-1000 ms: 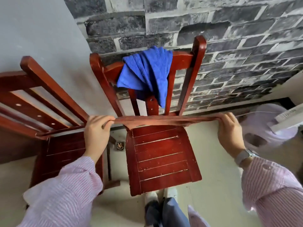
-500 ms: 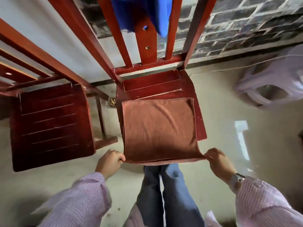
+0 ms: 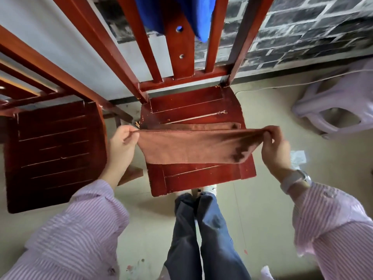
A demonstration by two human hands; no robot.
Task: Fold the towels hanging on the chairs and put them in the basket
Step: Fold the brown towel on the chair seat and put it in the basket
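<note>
Chairs: 2, at 12 o'clock [image 3: 193, 110] and 9 o'clock [image 3: 54, 150]. Towels: 2, brown [image 3: 191, 148], blue [image 3: 193, 15]. Stool [image 3: 339, 106]: 1. Hands: 2, left [image 3: 123, 142], right [image 3: 274, 146].

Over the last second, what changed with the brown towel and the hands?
Both hands, left and right, laid the brown towel flat on the chair seat, then lifted its near edge up and toward the chair back, folding it over; half a second ago that edge hung at the seat's front. Both kept pinching their corners. The blue towel stayed draped on the chair back.

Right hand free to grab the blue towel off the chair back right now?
Probably not: the right hand and left hand each pinch a corner of the brown towel. The blue towel hangs unobstructed above.
</note>
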